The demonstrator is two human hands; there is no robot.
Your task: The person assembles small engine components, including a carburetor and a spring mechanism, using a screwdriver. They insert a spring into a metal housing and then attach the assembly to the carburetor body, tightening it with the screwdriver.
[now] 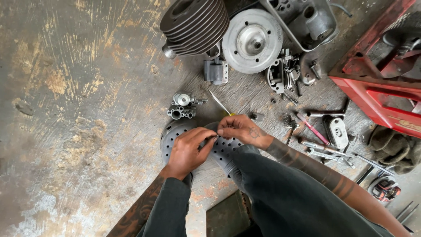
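Open floor (74,87) is left free on the left, while passage ahead and rightward is blocked by engine parts (228,35), scattered tools (324,140) and a red frame (377,83).

Both hands meet at centre: left hand (188,149) and right hand (241,131) fingertips pinched, seemingly touching.

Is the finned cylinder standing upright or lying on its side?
Lying tipped: the cylinder rests on the floor, fins edge-on.
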